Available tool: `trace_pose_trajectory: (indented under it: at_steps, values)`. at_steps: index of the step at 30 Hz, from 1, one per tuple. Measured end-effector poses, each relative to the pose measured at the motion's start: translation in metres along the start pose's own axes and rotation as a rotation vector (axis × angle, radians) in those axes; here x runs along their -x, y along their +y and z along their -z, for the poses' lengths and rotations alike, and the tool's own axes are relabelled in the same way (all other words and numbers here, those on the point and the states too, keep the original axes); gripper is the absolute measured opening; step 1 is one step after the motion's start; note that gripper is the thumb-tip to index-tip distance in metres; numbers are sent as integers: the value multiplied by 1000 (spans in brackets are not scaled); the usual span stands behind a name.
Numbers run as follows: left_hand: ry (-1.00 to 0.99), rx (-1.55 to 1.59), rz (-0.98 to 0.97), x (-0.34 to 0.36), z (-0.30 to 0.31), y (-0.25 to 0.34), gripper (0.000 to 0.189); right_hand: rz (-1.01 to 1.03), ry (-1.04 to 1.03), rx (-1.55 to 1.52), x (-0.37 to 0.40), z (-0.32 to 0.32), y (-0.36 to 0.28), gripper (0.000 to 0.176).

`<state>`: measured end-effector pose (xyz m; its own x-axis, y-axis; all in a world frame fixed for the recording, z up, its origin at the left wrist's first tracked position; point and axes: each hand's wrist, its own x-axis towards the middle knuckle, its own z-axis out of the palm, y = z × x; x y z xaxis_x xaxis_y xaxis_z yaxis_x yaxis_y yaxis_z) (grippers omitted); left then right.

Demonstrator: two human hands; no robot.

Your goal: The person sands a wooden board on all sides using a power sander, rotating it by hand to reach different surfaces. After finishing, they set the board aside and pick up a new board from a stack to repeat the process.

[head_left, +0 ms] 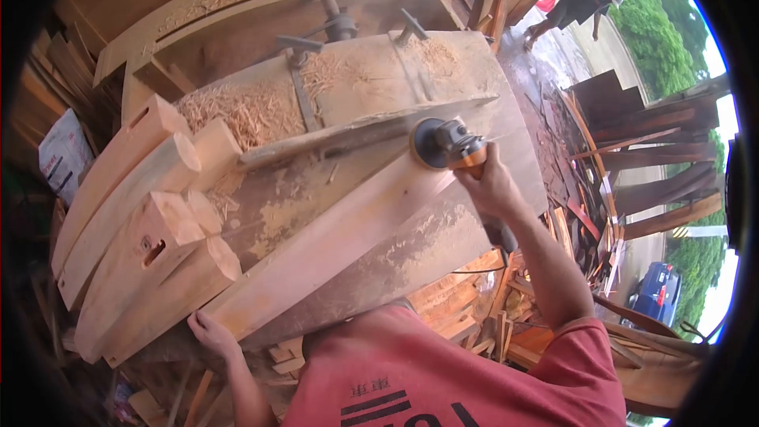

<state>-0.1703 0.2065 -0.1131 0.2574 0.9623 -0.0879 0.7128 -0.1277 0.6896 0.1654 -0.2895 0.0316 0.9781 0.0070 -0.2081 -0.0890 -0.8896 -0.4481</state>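
Note:
My right hand (492, 183) is closed around an angle grinder (466, 149) near its head. The grinder's round disc (428, 142) lies against the upper right end of a long, pale wooden beam (340, 237). This beam slants across the worktable (296, 225), its near end at the lower left. There, my left hand (215, 335) grips the edge of the beam, some of its fingers hidden. Beside that hand lie several shaped wooden pieces (150, 245), some with slots cut in them.
A wooden fence (379, 122) runs behind the beam, with clamps (300, 43) and shavings (237, 115) beyond it. A white bag (65, 154) stands at left. Scrap wood (569, 190) lies at right. Farther off are a person (581, 4) and a blue vehicle (656, 294).

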Motion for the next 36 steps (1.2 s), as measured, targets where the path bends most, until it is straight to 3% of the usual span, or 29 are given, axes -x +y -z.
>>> trace_pose_trajectory:
  at_steps: [2, 5, 7, 9, 10, 13, 15, 19, 24, 26, 30, 36]
  values:
    - [1, -24, -4, -1, 0, -3, 34, -26, -14, -18, -14, 12, 14, 61]
    - [7, -79, -15, -1, 1, -2, 34, -128, -86, -114, 5, 8, -16, 63]
    - [18, -99, 3, -5, 0, -7, 36, 62, -137, 32, 37, -8, -36, 72]
    - [28, -109, 20, -3, 0, -1, 38, 139, -299, -30, 58, -19, -54, 71]
    - [29, -118, 31, -1, 1, 4, 38, 220, -266, -32, 61, -19, -51, 69]
    - [24, -138, 2, -2, 1, 2, 40, 39, -208, 60, 33, 11, -39, 66]
    - [25, -163, -20, -5, 3, -4, 40, -142, -163, -78, -1, 30, -9, 64]
    - [8, -175, -19, -2, 3, 0, 40, -35, 10, -16, -41, 41, 42, 60]
    - [10, -116, 5, 0, 0, 12, 41, -63, 47, -32, -34, 36, 37, 61]
    - [23, -153, -32, -10, -3, -18, 40, -65, 34, -6, -24, 28, 28, 62]
    - [55, -87, -45, 2, 0, 0, 38, 55, -42, -47, 33, -3, -19, 65]
    - [21, -60, 9, 7, 1, 12, 39, 177, -408, -6, 142, -67, -120, 74]
